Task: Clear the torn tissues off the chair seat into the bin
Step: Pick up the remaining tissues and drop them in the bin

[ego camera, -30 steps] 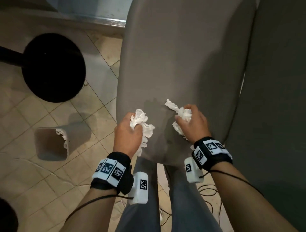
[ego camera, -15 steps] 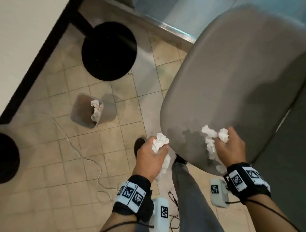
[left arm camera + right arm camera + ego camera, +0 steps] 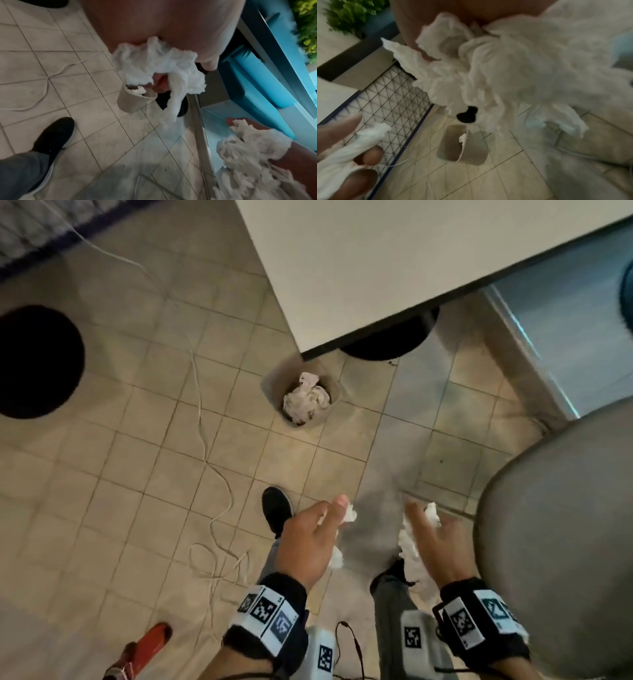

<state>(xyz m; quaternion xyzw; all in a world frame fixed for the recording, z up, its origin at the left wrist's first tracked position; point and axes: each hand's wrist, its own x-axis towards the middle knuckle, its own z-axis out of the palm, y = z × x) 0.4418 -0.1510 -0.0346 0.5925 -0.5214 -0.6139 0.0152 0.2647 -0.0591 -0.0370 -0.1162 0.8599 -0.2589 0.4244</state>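
Both hands hang over the tiled floor, short of the bin. My left hand (image 3: 337, 515) grips a wad of torn white tissue (image 3: 348, 513), which shows crumpled against the palm in the left wrist view (image 3: 159, 66). My right hand (image 3: 421, 518) holds a bigger bunch of tissue (image 3: 411, 546), which fills the right wrist view (image 3: 505, 74). The small grey bin (image 3: 301, 419) stands on the floor ahead, beside the table corner, with tissues piled inside. The grey chair seat (image 3: 565, 525) is at the right edge; its visible part carries no tissue.
A white table top (image 3: 411, 268) overhangs the floor just behind the bin. Round black stool bases sit at the left (image 3: 34, 361) and under the table (image 3: 387, 347). A thin white cable (image 3: 205, 440) trails over the tiles. My black shoe (image 3: 277, 508) is near the left hand.
Both hands have lifted off the chair seat with their tissues and swung left towards the bin. The view has turned from the chair to the floor and the bin.
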